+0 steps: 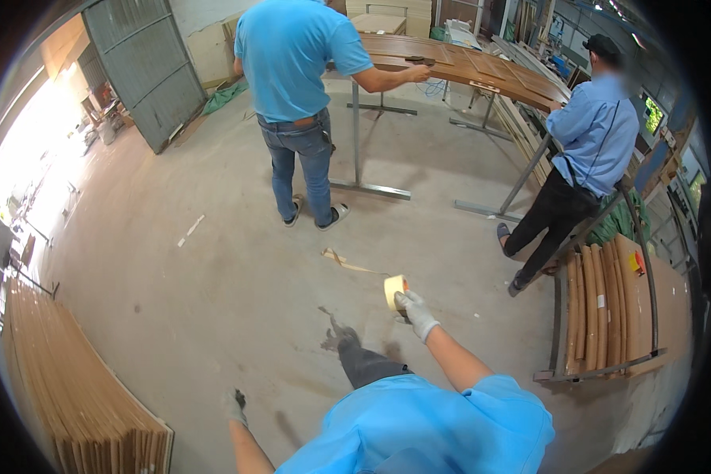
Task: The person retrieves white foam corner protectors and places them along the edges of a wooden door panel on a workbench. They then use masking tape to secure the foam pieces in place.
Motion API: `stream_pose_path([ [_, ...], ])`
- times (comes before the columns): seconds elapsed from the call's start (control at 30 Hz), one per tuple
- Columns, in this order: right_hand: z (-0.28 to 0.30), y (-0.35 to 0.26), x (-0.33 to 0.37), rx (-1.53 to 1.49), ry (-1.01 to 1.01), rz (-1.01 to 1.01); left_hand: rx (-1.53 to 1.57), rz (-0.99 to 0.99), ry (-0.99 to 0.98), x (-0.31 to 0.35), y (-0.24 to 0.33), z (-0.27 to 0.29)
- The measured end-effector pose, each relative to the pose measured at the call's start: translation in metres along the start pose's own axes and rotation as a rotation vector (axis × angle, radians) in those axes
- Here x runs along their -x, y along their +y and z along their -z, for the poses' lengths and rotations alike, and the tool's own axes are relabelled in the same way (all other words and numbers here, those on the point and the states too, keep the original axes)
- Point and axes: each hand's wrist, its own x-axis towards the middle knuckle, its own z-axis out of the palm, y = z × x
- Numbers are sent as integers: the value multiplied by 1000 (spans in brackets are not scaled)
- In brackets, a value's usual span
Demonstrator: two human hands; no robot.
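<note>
My right hand (pixel 417 313), in a pale glove, is closed around a roll of pale yellow tape (pixel 393 291), held out in front of me above the floor. A thin, twisted strip (pixel 341 260) shows just beyond the roll; whether it is joined to the roll I cannot tell. My left hand (pixel 235 404) hangs low at my left side, gloved, with a dark patch on the glove. It is blurred, so its fingers and anything in them cannot be made out.
Ahead, a person in a blue T-shirt and another in a light blue shirt stand at a brown panelled door (pixel 482 65) on metal stands (pixel 371 189). Stacked boards (pixel 79 379) stand at left; wrapped panels (pixel 596 308) lean in a metal rack at right.
</note>
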Motion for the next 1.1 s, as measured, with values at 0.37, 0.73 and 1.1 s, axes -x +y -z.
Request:
stream_pose_path([
  [0.37,-254,-81,-250,181,-86,-159,-352,311,-345,-201,128,-122],
  [0.73,-590,-204,-451,226,-308,-35,-292,524,-167,-437,255,-89],
  [1.1,-784,-368,-613,132,28,334,-74,25,-422,-909,625,-181],
])
